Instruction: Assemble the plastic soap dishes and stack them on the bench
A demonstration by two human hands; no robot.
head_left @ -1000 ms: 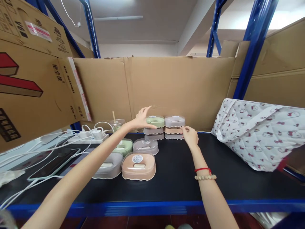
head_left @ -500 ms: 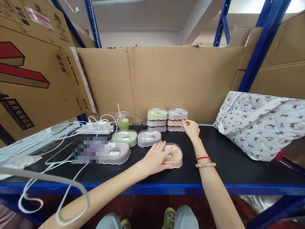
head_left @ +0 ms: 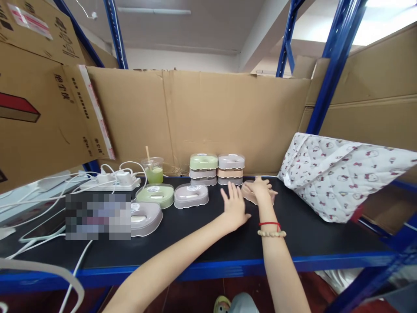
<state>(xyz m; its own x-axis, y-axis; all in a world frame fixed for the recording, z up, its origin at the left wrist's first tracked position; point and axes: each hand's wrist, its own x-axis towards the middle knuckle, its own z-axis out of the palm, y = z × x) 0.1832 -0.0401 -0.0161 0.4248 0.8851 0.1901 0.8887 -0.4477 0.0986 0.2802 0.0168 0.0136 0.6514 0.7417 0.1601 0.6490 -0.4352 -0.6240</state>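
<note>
A pink oval plastic case with a clear lid (head_left: 249, 194) lies on the black table, right of the stacks. My right hand (head_left: 262, 190) is over it from above, fingers spread across the lid and gripping it. My left hand (head_left: 233, 209) hovers left of that case, fingers apart and holding nothing. Behind the hands stand two stacks of similar cases, the left one topped by a green case (head_left: 203, 162), the right one by a grey case (head_left: 231, 161) above a peach case (head_left: 230, 173). Further left lie a green case (head_left: 159, 195) and two grey cases (head_left: 191, 196), (head_left: 150, 221).
A drink cup with a straw (head_left: 154, 173) stands behind the left cases, beside a white power strip (head_left: 112, 182) with tangled cables. A pixelated patch hides part of the left side. On the right sits a white patterned quilted bag (head_left: 345, 174). Cardboard (head_left: 208, 117) closes off the back.
The pink case has gone from under my left hand to the right of the stacks, under my right hand. My right hand has left the right stack. The view has shifted slightly.
</note>
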